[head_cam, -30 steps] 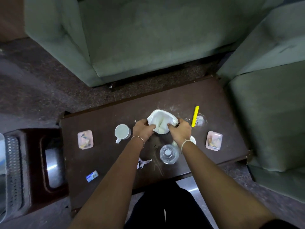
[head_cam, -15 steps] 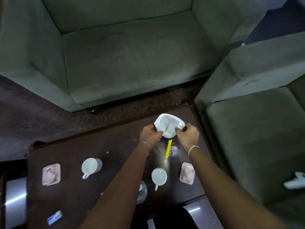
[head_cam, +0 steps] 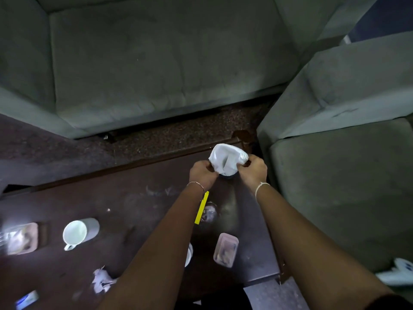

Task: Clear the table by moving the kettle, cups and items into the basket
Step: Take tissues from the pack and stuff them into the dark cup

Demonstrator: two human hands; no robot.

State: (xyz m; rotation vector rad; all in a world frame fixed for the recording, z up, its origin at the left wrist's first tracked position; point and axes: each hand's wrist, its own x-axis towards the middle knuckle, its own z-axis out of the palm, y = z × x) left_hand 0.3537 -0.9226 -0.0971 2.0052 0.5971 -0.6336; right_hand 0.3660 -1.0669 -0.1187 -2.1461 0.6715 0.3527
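My left hand (head_cam: pixel 202 173) and my right hand (head_cam: pixel 254 170) both grip a white plastic bag (head_cam: pixel 226 159) wrapped over a dark round object near the far right corner of the dark wooden table (head_cam: pixel 138 198). A white cup (head_cam: pixel 78 231) lies on its side at the left. A second white cup (head_cam: pixel 189 253) is mostly hidden under my left forearm. A yellow stick (head_cam: pixel 201 208) lies between my arms. Two pink coasters rest on the table, one at the left (head_cam: pixel 22 238) and one at the right (head_cam: pixel 225 249).
Crumpled paper (head_cam: pixel 101 283) and a small blue-and-white packet (head_cam: pixel 26 299) lie near the table's front edge. A grey-green sofa (head_cam: pixel 156 63) stands beyond the table and another seat (head_cam: pixel 346 164) at the right. A white object (head_cam: pixel 400 274) rests on that seat.
Both hands have carried the white bag from the table's middle toward its far right corner. The view has swung right, so the crate on the left is out of sight.
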